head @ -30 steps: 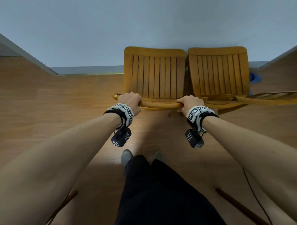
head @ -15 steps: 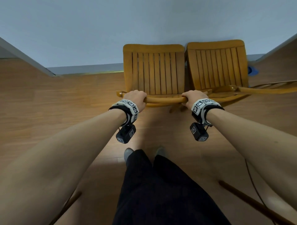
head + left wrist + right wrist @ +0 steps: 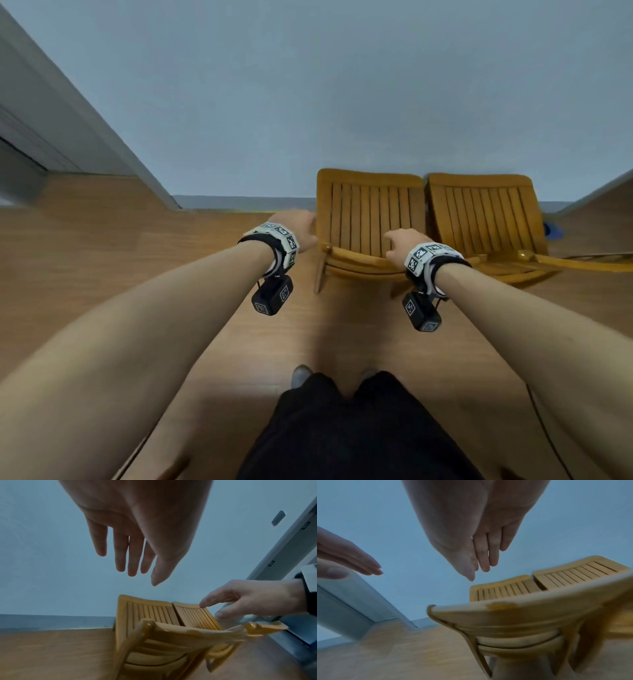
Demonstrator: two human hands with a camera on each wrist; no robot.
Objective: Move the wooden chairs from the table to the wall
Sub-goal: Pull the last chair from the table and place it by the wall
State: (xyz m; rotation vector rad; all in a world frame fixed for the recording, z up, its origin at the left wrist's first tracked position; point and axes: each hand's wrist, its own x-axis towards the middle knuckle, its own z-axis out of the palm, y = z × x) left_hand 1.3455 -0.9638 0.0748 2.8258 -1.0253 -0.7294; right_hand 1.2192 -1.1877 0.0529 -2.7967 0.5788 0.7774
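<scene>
Two wooden slatted chairs stand side by side with their seats toward the blue-grey wall (image 3: 342, 102). The left chair (image 3: 370, 219) has its curved backrest rail (image 3: 359, 262) nearest me; the right chair (image 3: 486, 219) stands beside it. My left hand (image 3: 296, 228) hovers just left of the left chair, fingers straight, holding nothing, as the left wrist view shows (image 3: 130, 555). My right hand (image 3: 400, 245) is lifted just above the backrest rail with relaxed fingers (image 3: 486, 555), off the wood.
The wooden floor (image 3: 137, 267) stretches left of the chairs. A grey door frame (image 3: 85, 130) runs along the left wall. A blue object (image 3: 552, 231) lies right of the right chair. A third chair's backrest (image 3: 582, 262) juts in at the right. A cable (image 3: 548, 435) trails on the floor.
Both hands have let go of the left chair's backrest rail and opened. The left hand has moved off to the chair's left. The view has shifted left and up.
</scene>
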